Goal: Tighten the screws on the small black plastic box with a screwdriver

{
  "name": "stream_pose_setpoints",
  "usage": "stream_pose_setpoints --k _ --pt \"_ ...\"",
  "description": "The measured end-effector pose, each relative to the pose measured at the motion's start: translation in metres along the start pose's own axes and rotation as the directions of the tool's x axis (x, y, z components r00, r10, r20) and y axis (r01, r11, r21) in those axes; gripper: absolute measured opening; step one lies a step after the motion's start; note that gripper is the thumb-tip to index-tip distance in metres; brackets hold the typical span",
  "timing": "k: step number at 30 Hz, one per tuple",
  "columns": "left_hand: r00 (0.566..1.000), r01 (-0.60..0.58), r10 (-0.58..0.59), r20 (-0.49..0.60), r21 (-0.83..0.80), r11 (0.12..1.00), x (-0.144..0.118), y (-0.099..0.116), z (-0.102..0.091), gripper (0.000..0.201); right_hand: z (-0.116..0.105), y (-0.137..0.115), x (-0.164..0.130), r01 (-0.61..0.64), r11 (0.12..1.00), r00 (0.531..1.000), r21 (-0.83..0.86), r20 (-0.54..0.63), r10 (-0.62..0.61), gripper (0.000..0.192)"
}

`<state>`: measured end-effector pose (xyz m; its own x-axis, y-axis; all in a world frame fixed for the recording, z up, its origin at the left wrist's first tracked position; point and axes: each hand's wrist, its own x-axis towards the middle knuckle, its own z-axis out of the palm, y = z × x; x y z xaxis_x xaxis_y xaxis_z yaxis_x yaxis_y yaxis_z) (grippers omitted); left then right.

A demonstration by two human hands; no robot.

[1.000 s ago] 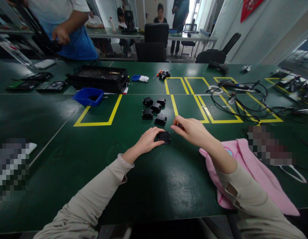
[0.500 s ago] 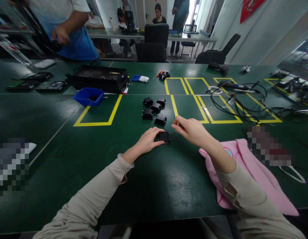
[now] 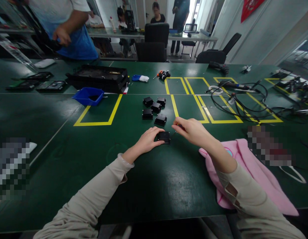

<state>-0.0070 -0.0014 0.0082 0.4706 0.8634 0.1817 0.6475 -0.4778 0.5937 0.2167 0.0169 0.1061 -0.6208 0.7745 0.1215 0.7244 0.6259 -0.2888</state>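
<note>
My left hand (image 3: 150, 139) grips a small black box (image 3: 164, 137) from its left side, thumb at the near edge and fingers at the far edge. The box rests on the green table. On its right, my right hand (image 3: 187, 129) is closed around a small screwdriver (image 3: 173, 133). Its thin shaft points down-left at the box's right end; the handle is mostly hidden by the fingers, and I cannot tell whether the tip touches a screw. Just beyond lie several similar black boxes (image 3: 156, 107) in a loose group.
A blue scoop-like bin (image 3: 89, 96) and a black tray-like case (image 3: 97, 78) stand at the left back. Coiled black cables (image 3: 240, 99) lie at the right. A pink cloth (image 3: 248, 176) lies under my right forearm. A person (image 3: 66, 33) stands across the table.
Hardly anything differs. My right hand and the screwdriver have shifted very slightly; my left hand keeps its hold on the black box in the same place.
</note>
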Motion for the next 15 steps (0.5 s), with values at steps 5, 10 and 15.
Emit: stream_pose_setpoints --k 5,10,15 --pt "1.000 -0.001 0.001 0.001 0.000 1.000 -0.0003 0.0002 -0.0001 0.038 -0.0024 -0.0019 -0.0011 0.022 0.999 1.000 0.048 0.014 -0.023 0.024" --pt "1.000 -0.007 0.007 -0.010 0.005 1.000 -0.0009 0.0015 -0.0008 0.038 -0.0010 -0.0038 -0.0005 0.005 1.000 1.000 0.025 -0.001 -0.005 0.027" --pt "1.000 -0.005 0.005 -0.008 0.004 1.000 -0.0007 0.0019 -0.0012 0.038 0.0021 -0.0028 0.0007 -0.001 1.000 1.000 0.000 -0.014 0.001 0.027"
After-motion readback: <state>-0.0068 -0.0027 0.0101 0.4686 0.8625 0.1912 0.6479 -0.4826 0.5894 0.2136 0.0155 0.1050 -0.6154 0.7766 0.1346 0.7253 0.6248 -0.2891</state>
